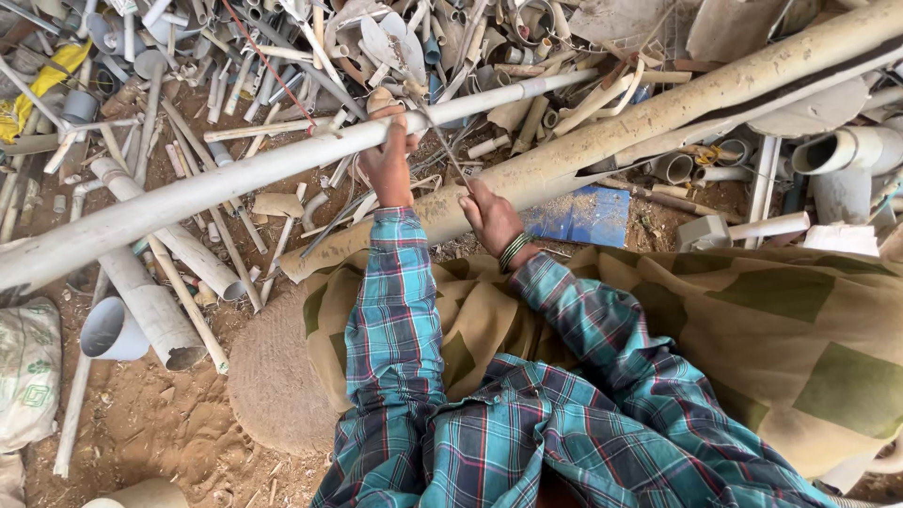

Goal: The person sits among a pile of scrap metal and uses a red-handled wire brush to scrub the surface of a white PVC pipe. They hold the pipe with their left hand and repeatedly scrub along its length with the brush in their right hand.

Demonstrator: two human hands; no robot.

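l hand [388, 160] grips long pipe [235, 179]; r hand [489, 214] on wire [444, 146].

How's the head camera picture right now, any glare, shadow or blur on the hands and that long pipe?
Head view: bright, even daylight, no harsh glare; the long pale pipe is bright but keeps its detail. Left hand on the pipe and right hand with its thin tool are fairly sharp, slightly soft. Shadows are short and soft. The wide lens bends the pipes near the frame edges.

Bare reddish dirt ground [169, 414]: heaped pale plastic pipes [150, 310], blue sheet [583, 216], white sack [26, 372] at left.
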